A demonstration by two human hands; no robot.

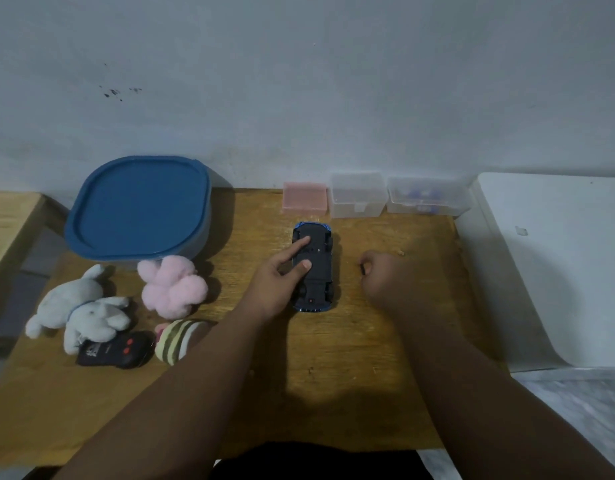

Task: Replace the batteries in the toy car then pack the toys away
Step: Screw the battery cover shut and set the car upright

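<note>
Two hands are in play on this one. The toy car (319,258) is laid belly-up near the middle of the wooden table (333,375). The left hand (281,275) is rested on its underside, index finger stretched flat along the chassis and thumb pressed down beside it, with nothing actually gripped. The right hand (385,275) is kept just to the right of the car, apart from it, with the fingers curled in. A small dark speck is seen at the fingertips, but whether anything is pinched there can't be told. The battery cover is probably what's being worked on, so steady downward pressure is wanted: a hard, glossy shell flipped on its roof is easily rocked and skated across a smooth wood top. Any tiny screw would be better parked in a box than left loose. Texture-wise, the underside is matte black and ridged, with shiny blue bodywork peeking out at both ends. Fluffy plush toys (174,289), a chunky black remote (115,351) and a rounded tub with a blue lid (139,206) are grouped on the left. Small translucent plastic boxes (358,199) are lined up along the wall.
</note>
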